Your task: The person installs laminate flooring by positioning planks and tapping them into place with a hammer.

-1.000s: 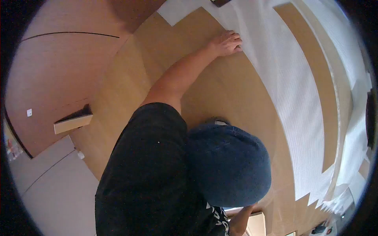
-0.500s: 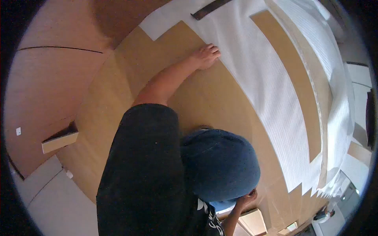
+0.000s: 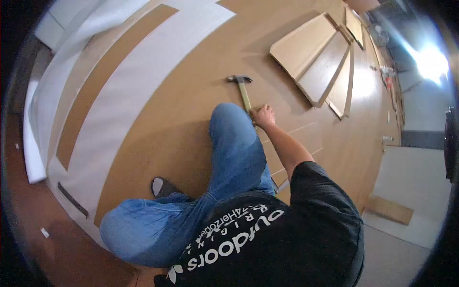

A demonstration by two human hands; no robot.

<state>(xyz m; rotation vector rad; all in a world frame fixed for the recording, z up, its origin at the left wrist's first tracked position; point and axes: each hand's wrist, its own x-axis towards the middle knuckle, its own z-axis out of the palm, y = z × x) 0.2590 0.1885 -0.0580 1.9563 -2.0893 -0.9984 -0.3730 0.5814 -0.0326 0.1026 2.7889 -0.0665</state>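
Note:
My right hand [image 3: 264,116] is closed around the lower handle of a claw hammer [image 3: 245,94], beside my bent right knee. The hammer's dark metal head points away from me, and its pale yellowish handle runs back into my fingers. Beneath it spreads a large brown sheet [image 3: 167,115], on which I sit with my knees bent. My left hand is out of sight.
Several pale wooden panels [image 3: 313,55] lie in a raised group at the far right. White foam sheeting [image 3: 131,79] with a long brown strip [image 3: 112,76] borders the left side. Near the lower left lies a short dark bar [image 3: 72,200]. A bright lamp [image 3: 431,62] shines at the upper right.
The view has swung to the right. My left hand, earlier on the brown sheet's edge, has left the picture. My right hand, earlier beside my knee, now holds the hammer.

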